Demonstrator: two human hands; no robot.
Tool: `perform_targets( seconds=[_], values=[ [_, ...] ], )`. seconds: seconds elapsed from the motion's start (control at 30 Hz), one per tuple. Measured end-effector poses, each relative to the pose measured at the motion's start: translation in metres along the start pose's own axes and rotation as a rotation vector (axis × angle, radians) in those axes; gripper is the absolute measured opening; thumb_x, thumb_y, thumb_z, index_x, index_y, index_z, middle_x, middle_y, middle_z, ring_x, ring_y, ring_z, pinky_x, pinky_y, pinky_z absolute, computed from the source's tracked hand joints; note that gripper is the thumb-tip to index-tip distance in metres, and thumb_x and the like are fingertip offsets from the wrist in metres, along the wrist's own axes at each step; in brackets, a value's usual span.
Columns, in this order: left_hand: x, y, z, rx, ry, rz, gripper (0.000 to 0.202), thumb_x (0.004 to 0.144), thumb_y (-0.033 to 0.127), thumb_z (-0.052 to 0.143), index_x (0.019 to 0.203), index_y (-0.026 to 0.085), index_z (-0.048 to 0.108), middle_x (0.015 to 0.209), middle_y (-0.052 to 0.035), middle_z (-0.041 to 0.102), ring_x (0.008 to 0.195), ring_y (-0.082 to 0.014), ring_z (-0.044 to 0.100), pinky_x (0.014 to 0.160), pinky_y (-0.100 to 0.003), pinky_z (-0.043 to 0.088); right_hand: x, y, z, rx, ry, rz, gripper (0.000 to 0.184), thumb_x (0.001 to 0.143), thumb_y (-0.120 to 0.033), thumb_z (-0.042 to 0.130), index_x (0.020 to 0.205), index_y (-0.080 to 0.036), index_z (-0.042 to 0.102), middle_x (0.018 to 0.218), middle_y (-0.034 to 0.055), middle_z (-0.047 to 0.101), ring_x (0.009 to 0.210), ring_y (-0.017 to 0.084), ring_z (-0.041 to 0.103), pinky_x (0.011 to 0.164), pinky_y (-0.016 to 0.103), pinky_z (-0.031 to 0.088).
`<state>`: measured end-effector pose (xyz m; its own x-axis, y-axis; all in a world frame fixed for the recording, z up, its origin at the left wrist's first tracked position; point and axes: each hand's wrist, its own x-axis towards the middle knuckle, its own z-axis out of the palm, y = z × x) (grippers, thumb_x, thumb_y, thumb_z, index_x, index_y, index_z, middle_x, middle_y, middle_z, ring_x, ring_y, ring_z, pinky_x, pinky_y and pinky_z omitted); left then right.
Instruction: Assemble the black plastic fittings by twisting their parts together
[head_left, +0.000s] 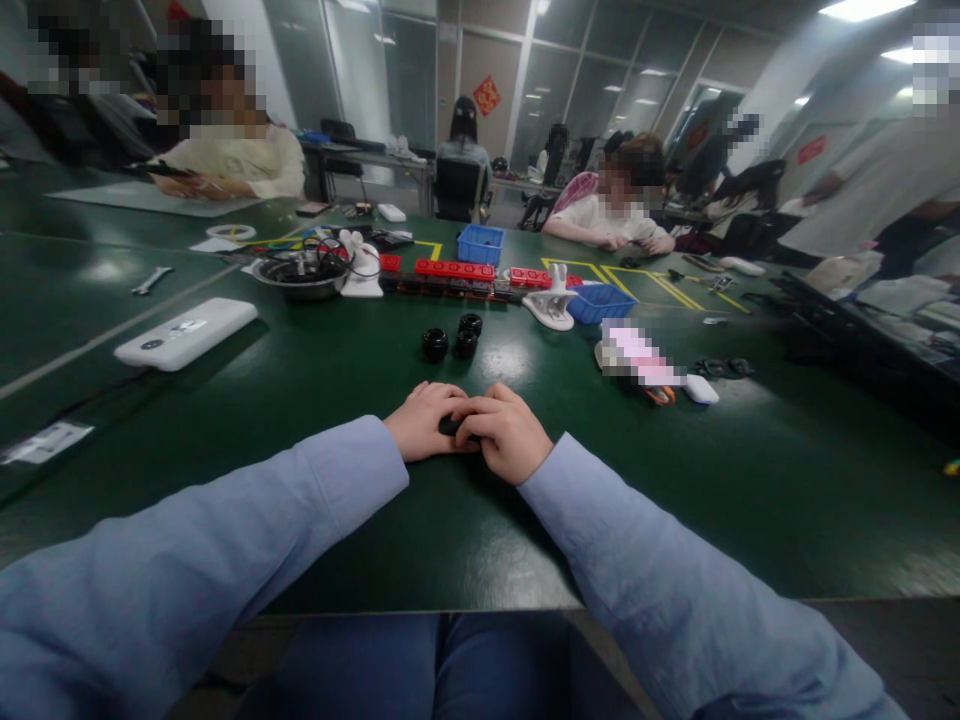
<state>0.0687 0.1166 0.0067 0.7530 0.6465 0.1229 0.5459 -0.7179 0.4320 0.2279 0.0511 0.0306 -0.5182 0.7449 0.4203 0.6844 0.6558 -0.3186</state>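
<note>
My left hand (426,422) rests low over the table with its fingers closed round a small black part (450,426). My right hand (508,432) meets it from the other side, its curled fingers overlapping the left fingertips and pressed on the same part. Most of that part is hidden by the fingers, so its exact kind does not show. Just beyond the hands stand three short, round, ribbed black pieces (435,345), two of them touching or nearly so at the right.
Behind them runs a row of red blocks (454,270), with a metal bowl of cables (300,278), white clamp stands (553,300) and blue bins (480,243). A white power bank (187,333) lies left, a phone (641,355) and white case (701,389) right. Other people sit across the green table (337,560).
</note>
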Motion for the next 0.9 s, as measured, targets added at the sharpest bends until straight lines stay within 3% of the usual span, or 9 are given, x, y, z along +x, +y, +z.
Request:
perform_targets(
  seconds=[0.13,0.27,0.4,0.53,0.67,0.9],
  values=[
    [0.0007,-0.0002,-0.0003,0.007,-0.004,0.008,0.048,0.070,0.051,0.066,0.105,0.020,0.060,0.115,-0.0075,0.055,0.111,-0.0277,0.047,0.100,-0.049,0.032,-0.0018,-0.0014,-0.0050,0.000,0.027,-0.008,0.034,0.071,-0.002,0.044,0.084,-0.022,0.069,0.101,-0.0008,0.065,0.080,0.017,0.046,0.075,0.033,0.038],
    [0.0008,-0.0022,0.0002,0.017,0.001,0.020,0.051,0.069,0.053,0.066,0.107,0.020,0.059,0.118,-0.0084,0.054,0.113,-0.0287,0.046,0.100,-0.049,0.032,-0.0036,-0.0006,-0.0078,-0.015,0.164,0.104,0.042,0.068,-0.006,0.043,0.104,-0.016,0.062,0.107,0.0059,0.060,0.093,0.021,0.048,0.084,0.036,0.039],
    [0.0002,-0.0023,-0.0006,0.014,-0.006,0.022,0.051,0.069,0.055,0.065,0.104,0.019,0.060,0.121,-0.0087,0.053,0.116,-0.0289,0.044,0.102,-0.049,0.030,-0.0034,0.0037,-0.0054,-0.038,0.187,0.238,0.031,0.079,-0.022,0.048,0.107,-0.013,0.057,0.104,0.0092,0.061,0.095,0.023,0.051,0.087,0.039,0.040],
    [0.0003,-0.0022,-0.0019,0.002,-0.032,0.024,0.051,0.070,0.055,0.064,0.105,0.018,0.060,0.120,-0.0091,0.053,0.115,-0.0286,0.045,0.102,-0.048,0.031,-0.0027,0.0031,-0.0033,-0.056,0.181,0.294,0.048,0.075,-0.040,0.061,0.113,-0.012,0.052,0.105,0.0113,0.058,0.096,0.025,0.052,0.086,0.040,0.041],
    [0.0006,-0.0030,-0.0019,0.006,-0.040,0.029,0.049,0.072,0.052,0.063,0.105,0.017,0.059,0.122,-0.0100,0.052,0.116,-0.0285,0.044,0.102,-0.048,0.030,-0.0017,-0.0004,-0.0036,-0.110,0.165,0.317,0.058,0.067,-0.046,0.070,0.111,-0.013,0.053,0.101,0.0102,0.058,0.094,0.025,0.052,0.083,0.039,0.042],
    [-0.0003,0.0006,-0.0025,0.002,-0.033,0.010,0.045,0.071,0.045,0.065,0.107,0.019,0.059,0.119,-0.0089,0.053,0.114,-0.0282,0.044,0.102,-0.049,0.030,-0.0001,0.0003,-0.0017,-0.168,0.050,0.341,0.035,0.071,-0.041,0.070,0.094,-0.017,0.059,0.090,0.0057,0.058,0.085,0.020,0.049,0.076,0.034,0.040]
  ],
)
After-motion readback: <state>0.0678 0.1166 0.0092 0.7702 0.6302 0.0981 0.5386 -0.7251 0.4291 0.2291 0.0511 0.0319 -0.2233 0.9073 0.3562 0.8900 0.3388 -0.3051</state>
